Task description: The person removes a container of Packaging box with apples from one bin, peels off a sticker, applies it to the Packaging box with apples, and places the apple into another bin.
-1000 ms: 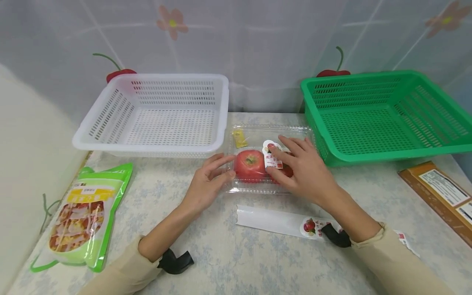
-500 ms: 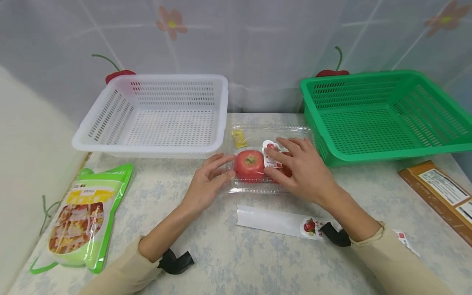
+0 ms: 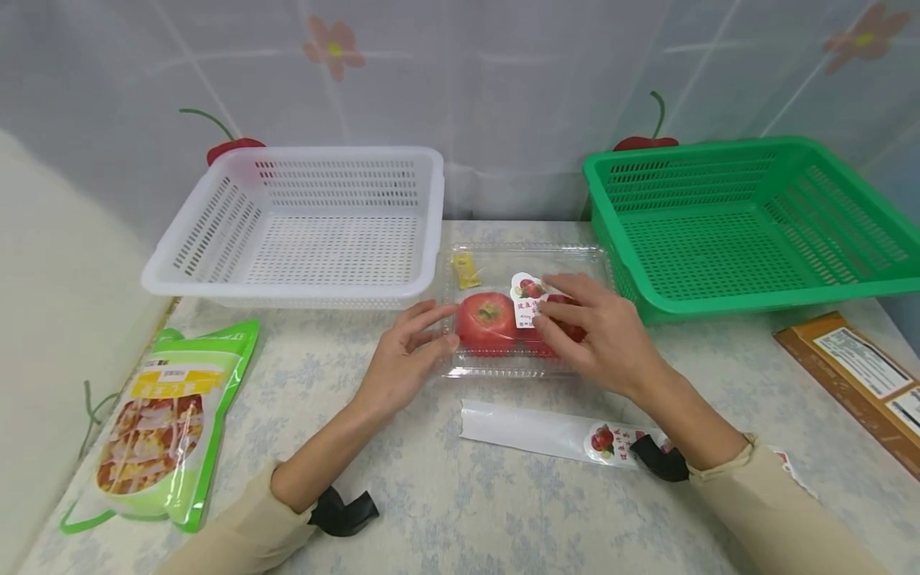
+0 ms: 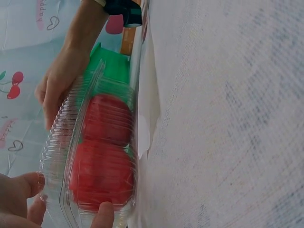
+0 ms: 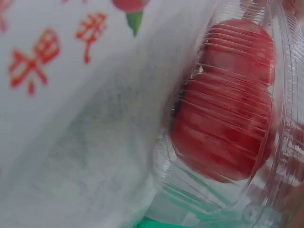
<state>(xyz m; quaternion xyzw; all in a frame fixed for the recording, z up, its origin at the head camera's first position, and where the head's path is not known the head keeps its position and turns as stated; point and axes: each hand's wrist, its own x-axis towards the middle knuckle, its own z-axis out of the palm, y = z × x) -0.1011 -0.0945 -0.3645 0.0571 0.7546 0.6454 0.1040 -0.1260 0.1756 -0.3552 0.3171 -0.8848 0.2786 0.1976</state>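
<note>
A clear plastic clamshell box [image 3: 467, 370] stands between my hands, holding two red apples [image 3: 487, 321] and a small yellow packet [image 3: 465, 270]. On its lid lies a white label [image 3: 527, 302] with an apple picture and red writing. My left hand [image 3: 402, 355] rests at the box's left end, index finger and thumb spread against the plastic. The left wrist view shows its fingertips [image 4: 35, 183] by the lid rim. My right hand [image 3: 600, 335] lies over the lid's right half, its fingertips at the label's right edge, partly covering the right apple.
A white basket [image 3: 424, 289] stands back left, a green basket [image 3: 704, 306] back right. A green food pouch [image 3: 165, 423] lies at the left, a brown package [image 3: 855, 375] at the right. A strip of label backing [image 3: 532, 431] lies in front of the box, partly under the right wrist's black strap.
My right hand has slid to the right across the label, uncovering more of its print and of the right apple. My left hand and the box stay in place.
</note>
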